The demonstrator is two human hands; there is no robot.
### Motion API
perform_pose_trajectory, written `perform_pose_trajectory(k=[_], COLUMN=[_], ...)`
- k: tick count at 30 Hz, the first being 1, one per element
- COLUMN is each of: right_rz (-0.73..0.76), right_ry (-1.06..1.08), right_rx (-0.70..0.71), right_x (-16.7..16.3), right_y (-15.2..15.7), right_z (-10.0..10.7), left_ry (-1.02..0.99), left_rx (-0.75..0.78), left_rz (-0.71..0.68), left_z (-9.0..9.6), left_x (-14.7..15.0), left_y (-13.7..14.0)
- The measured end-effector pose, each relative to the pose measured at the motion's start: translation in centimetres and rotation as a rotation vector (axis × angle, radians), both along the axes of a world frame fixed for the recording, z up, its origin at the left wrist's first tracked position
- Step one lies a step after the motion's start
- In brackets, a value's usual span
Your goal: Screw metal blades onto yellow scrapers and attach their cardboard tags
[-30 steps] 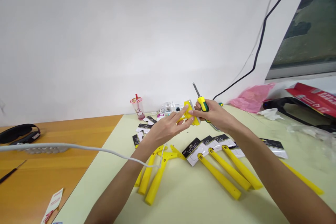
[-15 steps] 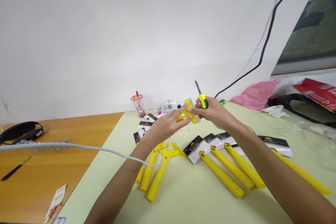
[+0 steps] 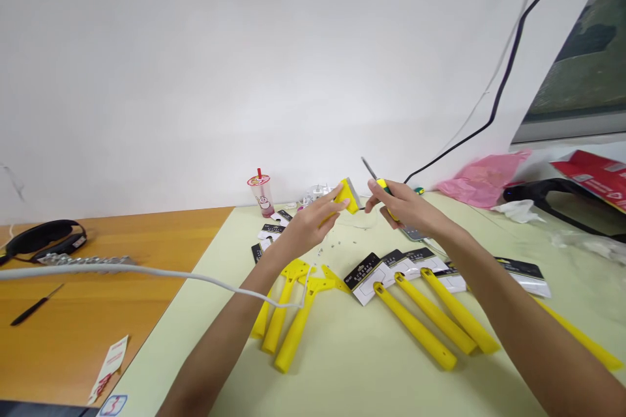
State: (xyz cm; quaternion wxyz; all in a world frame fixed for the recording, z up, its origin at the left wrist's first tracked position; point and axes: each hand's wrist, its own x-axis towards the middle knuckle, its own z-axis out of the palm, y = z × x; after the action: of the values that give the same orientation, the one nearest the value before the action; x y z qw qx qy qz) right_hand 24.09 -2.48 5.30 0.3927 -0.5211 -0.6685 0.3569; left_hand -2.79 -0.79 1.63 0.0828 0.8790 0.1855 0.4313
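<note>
My left hand [image 3: 309, 227] grips a yellow scraper [image 3: 346, 195] by its head, with the metal blade facing right; its handle is mostly hidden by the hand. Just to the right, my right hand [image 3: 408, 205] is closed around a screwdriver [image 3: 370, 169] with a yellow and green handle, its shaft pointing up and left. A small gap separates the right fingers from the scraper. Below the hands, small metal bits [image 3: 338, 244] lie scattered on the table. Several yellow scrapers [image 3: 297, 332] without cards lie beside my left forearm.
Yellow handles [image 3: 415, 327] with black-and-white cards [image 3: 368, 279] lie at right. A drink cup [image 3: 263, 194] stands near the wall. A white cable [image 3: 195, 279] crosses at left. A pink bag [image 3: 482, 177] sits at back right; a black screwdriver [image 3: 34, 308] lies on the wooden table.
My right fingers have come away from the scraper's blade, and the screwdriver leans further left. The scraper has turned in my left hand. The whole view has shifted slightly.
</note>
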Motion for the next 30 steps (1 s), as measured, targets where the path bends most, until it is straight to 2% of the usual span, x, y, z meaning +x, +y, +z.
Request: perform_pose_trajectory(k=[3, 5, 7, 9, 13, 17, 24, 30], right_rz=[-0.012, -0.001, 0.011, 0.014, -0.059, -0.118, 0.008, 0.044], right_ry=[-0.164, -0.316, -0.458, -0.507, -0.496, -0.554, -0.606, -0.652], right_rx=[0.010, 0.061, 0.130, 0.178, 0.238, 0.241, 0.218, 0.194], right_x=[1.3, 2.1, 2.7, 3.1, 3.4, 3.4, 3.3, 3.5], right_y=[1.4, 2.3, 3.1, 3.5, 4.0, 4.5, 4.6, 4.6], right_z=[-0.7, -1.3, -1.8, -2.2, -2.8, -3.3, -4.2, -4.5], left_ry=[-0.365, -0.566, -0.696, -0.775, -0.789, -0.637, -0.620, -0.656], left_rx=[-0.437, -0.669, -0.817, -0.904, -0.954, -0.864, -0.851, -0.880], left_rz=[-0.104, -0.180, -0.245, -0.284, -0.323, -0.233, -0.234, -0.271], left_z=[0.1, 0.4, 0.6, 0.8, 0.5, 0.1, -0.1, -0.3], left_x=[0.6, 0.7, 0.6, 0.3, -0.5, -1.1, -1.2, -1.4], left_y=[0.2, 0.3, 0.5, 0.8, 1.5, 1.7, 1.6, 2.0])
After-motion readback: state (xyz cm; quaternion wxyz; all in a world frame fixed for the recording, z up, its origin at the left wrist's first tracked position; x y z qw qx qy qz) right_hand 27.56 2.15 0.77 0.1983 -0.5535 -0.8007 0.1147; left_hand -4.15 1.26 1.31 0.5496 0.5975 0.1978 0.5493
